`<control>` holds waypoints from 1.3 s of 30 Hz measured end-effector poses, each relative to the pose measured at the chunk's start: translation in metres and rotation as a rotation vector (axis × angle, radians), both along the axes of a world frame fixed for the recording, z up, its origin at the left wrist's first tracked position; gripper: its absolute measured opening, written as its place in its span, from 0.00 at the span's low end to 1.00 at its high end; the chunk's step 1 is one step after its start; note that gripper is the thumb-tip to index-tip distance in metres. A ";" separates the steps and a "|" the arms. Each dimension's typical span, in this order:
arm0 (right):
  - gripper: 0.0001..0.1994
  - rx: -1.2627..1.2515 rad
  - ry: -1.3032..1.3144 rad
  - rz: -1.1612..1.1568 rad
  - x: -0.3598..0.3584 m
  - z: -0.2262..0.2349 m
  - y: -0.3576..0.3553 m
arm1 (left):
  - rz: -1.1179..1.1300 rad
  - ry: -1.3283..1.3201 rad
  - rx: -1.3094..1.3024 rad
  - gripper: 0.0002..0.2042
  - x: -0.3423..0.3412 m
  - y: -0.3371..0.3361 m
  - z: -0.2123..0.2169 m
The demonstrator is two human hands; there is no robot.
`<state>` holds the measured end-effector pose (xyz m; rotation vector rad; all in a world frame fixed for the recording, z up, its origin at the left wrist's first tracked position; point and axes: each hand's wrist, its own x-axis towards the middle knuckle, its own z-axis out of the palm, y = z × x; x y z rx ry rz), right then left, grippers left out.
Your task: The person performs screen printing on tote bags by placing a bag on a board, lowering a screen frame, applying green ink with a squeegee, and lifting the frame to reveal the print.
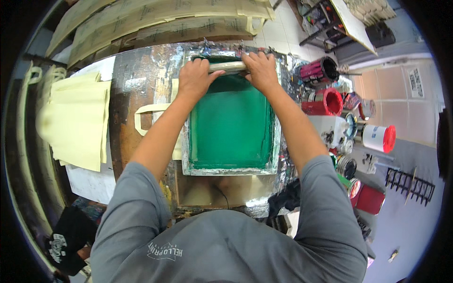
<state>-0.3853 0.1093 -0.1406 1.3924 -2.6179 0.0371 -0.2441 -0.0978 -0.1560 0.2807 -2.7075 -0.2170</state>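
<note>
Both my arms reach forward over a screen-printing frame with green mesh (231, 127), whose ink-smeared rim (231, 171) lies flat on the worktable. My left hand (194, 78) is closed on the left end of a squeegee (226, 67), its thumb along the near side. My right hand (261, 71) grips the squeegee's right end. The squeegee lies crosswise at the far end of the mesh, and dark ink shows just below it. Under the frame, a cream tote bag (177, 153) sticks out on the left, with its handle loop (143, 120) on the table.
A stack of cream bags (78, 120) lies left of the stained worktable (134, 89). Along the right stand ink cans, including a magenta-streaked can (316, 70) and a red tub (325, 102). Printed bags (165, 21) lie on racks at the back. A dark cloth (285, 197) rests near the front right.
</note>
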 end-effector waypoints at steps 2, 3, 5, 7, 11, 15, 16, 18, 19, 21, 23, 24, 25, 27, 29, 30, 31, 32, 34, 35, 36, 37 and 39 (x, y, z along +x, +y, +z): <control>0.35 0.001 0.015 0.052 0.004 -0.001 0.007 | 0.014 0.107 -0.041 0.28 0.015 0.011 -0.004; 0.34 0.024 0.045 0.064 0.007 -0.002 0.010 | 0.003 0.099 -0.063 0.28 0.020 0.013 0.000; 0.33 0.056 -0.002 0.023 0.026 -0.004 0.021 | -0.038 0.092 -0.064 0.27 0.030 0.016 -0.004; 0.29 0.049 0.000 0.004 0.054 -0.002 0.033 | -0.074 0.049 -0.053 0.27 0.051 0.022 -0.006; 0.26 0.000 -0.057 -0.049 0.127 0.001 0.074 | -0.146 0.026 -0.043 0.27 0.108 0.052 -0.006; 0.19 -0.041 -0.077 -0.085 0.207 0.004 0.113 | -0.200 -0.010 -0.024 0.27 0.179 0.088 0.003; 0.17 -0.046 -0.082 -0.093 0.226 0.003 0.123 | -0.211 -0.009 0.001 0.27 0.198 0.097 0.005; 0.15 -0.061 -0.076 -0.103 0.269 -0.004 0.144 | -0.228 -0.040 -0.023 0.27 0.234 0.113 0.005; 0.13 -0.072 -0.069 -0.103 0.277 -0.004 0.148 | -0.228 -0.036 -0.024 0.27 0.233 0.113 0.006; 0.15 -0.031 -0.087 -0.094 0.267 0.005 0.141 | -0.223 -0.047 -0.023 0.27 0.240 0.113 0.009; 0.21 0.106 -0.143 -0.092 0.247 0.028 0.129 | -0.187 -0.124 0.071 0.28 0.222 0.105 0.013; 0.24 0.086 -0.154 -0.087 0.247 0.029 0.130 | -0.169 -0.229 0.152 0.29 0.218 0.102 0.019; 0.27 0.066 -0.166 -0.081 0.249 0.025 0.132 | -0.174 -0.097 0.164 0.31 0.222 0.100 0.025; 0.28 0.040 -0.256 -0.108 0.263 0.037 0.138 | -0.196 0.140 0.206 0.36 0.253 0.111 0.038; 0.25 -0.095 -0.153 -0.023 0.277 0.025 0.156 | 0.017 0.063 0.246 0.40 0.300 0.113 0.023; 0.23 -0.157 -0.109 0.019 0.286 0.017 0.163 | 0.124 0.016 0.269 0.42 0.316 0.107 0.010; 0.21 -0.172 -0.132 -0.008 0.299 0.012 0.165 | 0.158 -0.091 0.307 0.41 0.326 0.103 -0.005; 0.21 -0.158 -0.130 -0.033 0.308 0.011 0.164 | 0.190 -0.188 0.342 0.41 0.329 0.100 -0.014; 0.21 -0.129 -0.123 -0.085 0.322 0.011 0.163 | 0.186 -0.250 0.344 0.41 0.340 0.092 -0.030; 0.23 -0.123 -0.128 -0.099 0.319 0.016 0.162 | 0.148 -0.211 0.313 0.42 0.343 0.090 -0.035; 0.24 -0.120 -0.138 -0.112 0.318 0.027 0.159 | 0.113 -0.174 0.278 0.43 0.346 0.089 -0.036; 0.26 -0.116 -0.148 -0.124 0.318 0.039 0.158 | 0.111 -0.132 0.388 0.42 0.349 0.090 -0.037; 0.26 -0.164 -0.163 -0.115 0.308 0.074 0.154 | 0.103 -0.044 0.603 0.41 0.351 0.090 -0.028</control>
